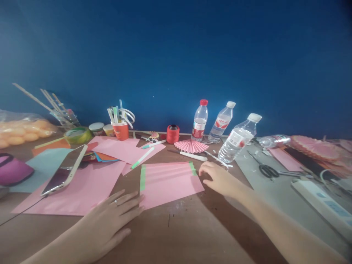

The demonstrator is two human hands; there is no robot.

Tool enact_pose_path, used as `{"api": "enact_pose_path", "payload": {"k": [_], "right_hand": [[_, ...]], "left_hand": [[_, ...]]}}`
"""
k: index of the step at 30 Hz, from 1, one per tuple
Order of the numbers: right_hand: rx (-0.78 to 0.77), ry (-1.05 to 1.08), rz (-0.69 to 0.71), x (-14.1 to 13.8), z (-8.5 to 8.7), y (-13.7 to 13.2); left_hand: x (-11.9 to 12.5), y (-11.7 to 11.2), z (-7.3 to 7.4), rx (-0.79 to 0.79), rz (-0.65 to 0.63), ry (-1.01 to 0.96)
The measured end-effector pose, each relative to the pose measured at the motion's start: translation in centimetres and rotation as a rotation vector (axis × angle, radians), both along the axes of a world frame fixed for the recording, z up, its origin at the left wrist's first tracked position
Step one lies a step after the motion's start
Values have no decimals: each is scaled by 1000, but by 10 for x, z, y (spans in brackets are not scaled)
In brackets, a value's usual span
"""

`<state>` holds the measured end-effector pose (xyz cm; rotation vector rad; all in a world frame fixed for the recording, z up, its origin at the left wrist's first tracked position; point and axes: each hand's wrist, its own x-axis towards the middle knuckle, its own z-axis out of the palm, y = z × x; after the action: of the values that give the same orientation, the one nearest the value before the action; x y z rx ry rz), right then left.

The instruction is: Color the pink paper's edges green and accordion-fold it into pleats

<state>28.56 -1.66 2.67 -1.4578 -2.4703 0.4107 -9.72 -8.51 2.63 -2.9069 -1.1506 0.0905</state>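
A pink sheet of paper (167, 189) with green strips along its left and right edges lies on the brown table, with crease lines running across its far part. My left hand (112, 216), a ring on one finger, rests palm down with its fingers stretched out; the fingertips reach the sheet's near left edge. Beside the right edge is my right hand (216, 178), fingers loosely bent and thumb apart, with nothing seen in it. Behind the sheet lie a small pink pleated paper fan (191, 146) and a white-handled tool (193, 156), perhaps a cutter.
Several bottles, one a tilted water bottle (238, 139), stand at the back near a red thread spool (173, 134). Left are a red cup of pens (120, 131), a phone (65, 170) and more pink paper (79, 187). Scissors (268, 171) and a power strip (324, 201) lie right.
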Motion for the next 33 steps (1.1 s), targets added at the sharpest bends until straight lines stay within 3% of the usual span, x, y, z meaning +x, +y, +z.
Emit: {"api": "enact_pose_path", "payload": {"k": [3,5,8,12,14,20,26,33], "right_hand": [[96,116,184,-13,-7,-10],[129,146,215,-19,-15,-11],[107,202,188,-21,-24,-8],[123,202,209,-19,-27,-9],[158,208,214,-16,-26,-11],[189,186,373,-9,-30,-1],[98,121,280,-10,-42,9],[76,102,263,-10,-42,8]], "left_hand": [[-5,-1,1,57,33,-33],[3,3,1,96,56,-47],[40,11,-2,108,52,-57],[105,22,-11,-79,-29,-50],[121,27,-14,-165,-64,-42],[114,39,-10,-319,-218,-59],[114,44,-11,-348,-280,-56],[111,48,-22,-391,-299,-50]]}}
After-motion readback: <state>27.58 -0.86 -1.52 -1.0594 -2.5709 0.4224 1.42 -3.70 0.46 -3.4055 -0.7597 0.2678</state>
